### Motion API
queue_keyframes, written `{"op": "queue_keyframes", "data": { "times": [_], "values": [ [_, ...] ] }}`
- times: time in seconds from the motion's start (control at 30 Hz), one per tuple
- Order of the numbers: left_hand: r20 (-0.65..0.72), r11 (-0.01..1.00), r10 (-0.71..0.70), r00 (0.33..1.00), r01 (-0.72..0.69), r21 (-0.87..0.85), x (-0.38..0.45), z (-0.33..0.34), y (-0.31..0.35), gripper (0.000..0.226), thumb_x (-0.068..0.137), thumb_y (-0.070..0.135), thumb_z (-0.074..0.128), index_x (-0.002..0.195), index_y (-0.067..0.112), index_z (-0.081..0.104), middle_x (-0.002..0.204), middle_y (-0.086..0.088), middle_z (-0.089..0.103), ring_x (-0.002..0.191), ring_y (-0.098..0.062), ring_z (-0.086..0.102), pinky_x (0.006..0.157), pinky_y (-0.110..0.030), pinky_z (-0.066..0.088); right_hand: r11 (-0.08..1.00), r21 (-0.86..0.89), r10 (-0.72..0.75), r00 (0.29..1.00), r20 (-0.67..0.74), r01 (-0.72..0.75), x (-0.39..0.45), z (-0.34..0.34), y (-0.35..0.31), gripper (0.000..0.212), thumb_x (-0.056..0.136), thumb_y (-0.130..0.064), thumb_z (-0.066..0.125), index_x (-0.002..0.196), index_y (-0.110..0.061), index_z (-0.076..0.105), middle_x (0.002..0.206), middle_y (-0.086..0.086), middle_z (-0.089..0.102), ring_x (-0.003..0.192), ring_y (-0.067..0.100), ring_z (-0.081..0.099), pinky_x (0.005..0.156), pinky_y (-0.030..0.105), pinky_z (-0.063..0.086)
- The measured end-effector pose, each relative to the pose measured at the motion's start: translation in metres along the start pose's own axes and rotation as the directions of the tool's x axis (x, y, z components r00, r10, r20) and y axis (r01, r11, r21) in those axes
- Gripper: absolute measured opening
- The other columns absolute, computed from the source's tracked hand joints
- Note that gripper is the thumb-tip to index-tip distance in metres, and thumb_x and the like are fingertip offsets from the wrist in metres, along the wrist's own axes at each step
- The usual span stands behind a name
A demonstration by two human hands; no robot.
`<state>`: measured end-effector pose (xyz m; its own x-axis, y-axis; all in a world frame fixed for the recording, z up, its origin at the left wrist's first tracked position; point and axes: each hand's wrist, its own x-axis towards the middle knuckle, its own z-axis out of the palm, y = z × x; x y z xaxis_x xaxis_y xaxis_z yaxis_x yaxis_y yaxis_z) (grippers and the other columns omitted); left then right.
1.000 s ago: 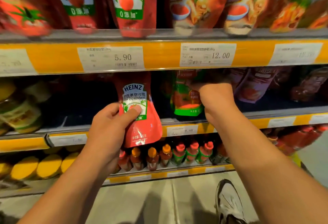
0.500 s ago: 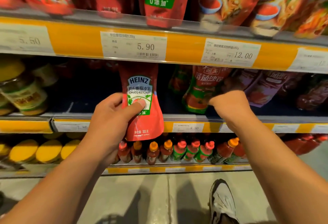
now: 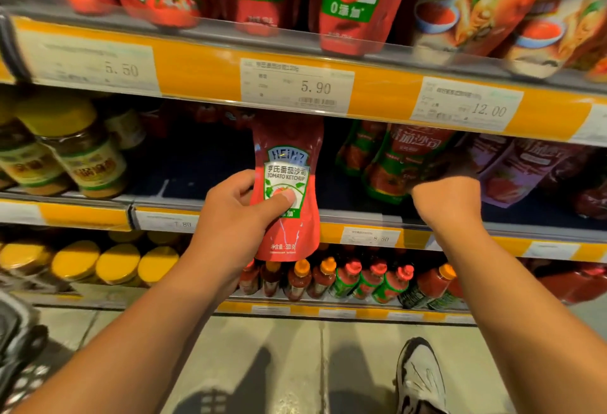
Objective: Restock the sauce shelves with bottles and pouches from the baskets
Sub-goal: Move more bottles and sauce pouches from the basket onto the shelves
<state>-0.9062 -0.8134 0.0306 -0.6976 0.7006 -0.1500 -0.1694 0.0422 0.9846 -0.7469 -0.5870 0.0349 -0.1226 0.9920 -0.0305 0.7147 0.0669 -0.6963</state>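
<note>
White shoe point(image 3: 422, 380); tiled floor point(image 3: 262, 331)

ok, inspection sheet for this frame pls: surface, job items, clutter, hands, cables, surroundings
Surface: middle shelf with an orange price strip; a dark bare stretch lies behind the held pouch.
Job's things: Heinz ketchup pouch, upright, held in front of the shelf edge; green and red pouches stand on the shelf to its right.
Clutter: nothing seen.
Hands: left hand grips the Heinz pouch, thumb across its label; right hand is curled at the green and red pouches, its fingers hidden, so a grip cannot be confirmed.
Cables: nothing seen.
Surroundings: jars at left, tomato pouches above, small sauce bottles below, a basket at lower left, a shoe on the floor.
</note>
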Motion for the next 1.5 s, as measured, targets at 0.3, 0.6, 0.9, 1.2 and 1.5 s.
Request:
{"op": "queue_keyframes", "data": {
  "times": [0.3,0.6,0.9,1.2,1.5],
  "values": [
    [0.079,0.995,0.043,0.996,-0.049,0.082,-0.003,-0.012,0.004,0.021,0.094,0.019,0.079,0.114,0.024,0.074,0.101,0.007,0.080,0.091,-0.011,0.078,0.087,-0.044,0.065,0.866,0.449,-0.342,0.917,0.206,0.221,-0.087,0.016,-0.033,0.028,0.097,-0.033,0.072,0.090,-0.006,0.072,0.083,0.014,0.074,0.066,0.025,0.062,0.060,0.040,0.045],
    [0.135,0.916,0.146,0.980,-0.185,0.355,-0.001,-0.024,0.002,0.014,0.090,0.029,0.078,0.103,0.025,0.074,0.089,0.007,0.075,0.079,-0.008,0.070,0.067,-0.029,0.057,0.786,0.617,-0.374,0.777,0.506,-0.024,-0.122,0.052,-0.052,0.030,0.096,-0.011,0.066,0.126,-0.009,0.070,0.113,0.009,0.079,0.100,0.023,0.077,0.076,0.031,0.058],
    [0.121,0.515,0.111,0.987,-0.161,0.842,0.012,-0.050,-0.004,0.048,0.102,0.054,0.052,0.137,0.021,0.054,0.132,-0.006,0.055,0.130,-0.032,0.049,0.120,-0.057,0.030,0.791,0.608,-0.181,0.921,0.344,-0.072,-0.093,0.067,-0.069,0.007,0.089,-0.012,0.078,0.093,-0.009,0.074,0.088,0.004,0.080,0.065,0.010,0.069,0.054,0.029,0.045],
    [0.178,0.530,-0.125,0.976,-0.086,0.844,0.012,-0.045,0.000,0.075,0.102,0.075,0.019,0.126,0.021,0.064,0.143,-0.012,0.051,0.141,-0.035,0.041,0.124,-0.069,-0.001,0.738,0.670,-0.169,0.938,0.304,-0.084,-0.057,0.078,-0.093,0.056,0.085,-0.022,0.084,0.135,-0.013,0.063,0.123,0.004,0.076,0.110,0.020,0.075,0.091,0.042,0.062],
    [0.173,0.521,-0.149,0.974,-0.071,0.851,0.016,-0.044,0.002,0.070,0.105,0.069,0.020,0.132,0.019,0.061,0.148,-0.013,0.047,0.142,-0.036,0.040,0.124,-0.068,0.003,0.838,0.542,-0.254,0.927,0.278,0.067,0.005,0.106,-0.092,0.094,0.056,-0.048,0.099,0.135,-0.012,0.063,0.117,-0.002,0.074,0.088,0.006,0.076,0.073,0.028,0.063]
  ]
}}
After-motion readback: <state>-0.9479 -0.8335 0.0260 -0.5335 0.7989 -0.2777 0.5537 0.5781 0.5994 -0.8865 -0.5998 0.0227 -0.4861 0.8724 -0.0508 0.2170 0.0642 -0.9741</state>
